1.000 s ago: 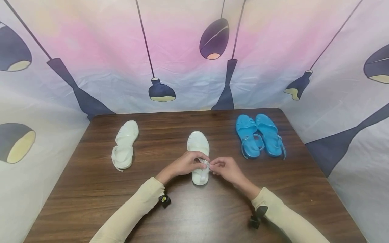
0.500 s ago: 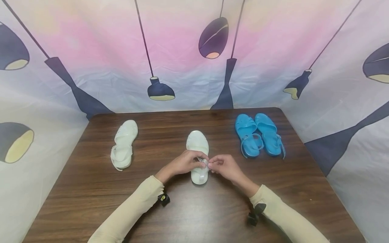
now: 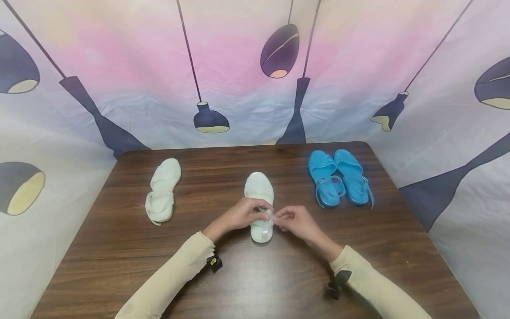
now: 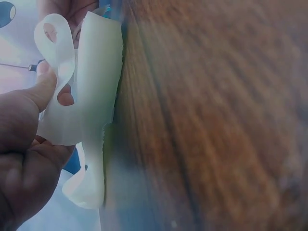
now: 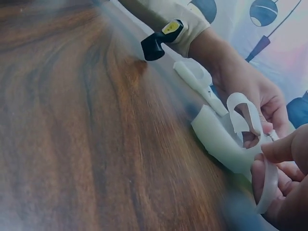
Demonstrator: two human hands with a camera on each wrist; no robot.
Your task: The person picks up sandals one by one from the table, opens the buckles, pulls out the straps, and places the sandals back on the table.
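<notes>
White moulded-plastic sandal (image 3: 259, 187) is set sole-down, centrally, on brown wood-grain table (image 3: 255, 283); its pale thin ankle strap (image 5: 271, 184) is pinched by L hand (image 3: 243, 214) & R hand (image 3: 297, 221); prob. light, bendy, slick; best gripped nr strap's ends.

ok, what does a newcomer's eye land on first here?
Likely the blue sandals, the most vivid colour on the brown table, side by side near its far right corner. Next, a white sandal at mid-table, with the left hand and right hand both holding its strap. Then the lamp-print backdrop behind the table.
</notes>
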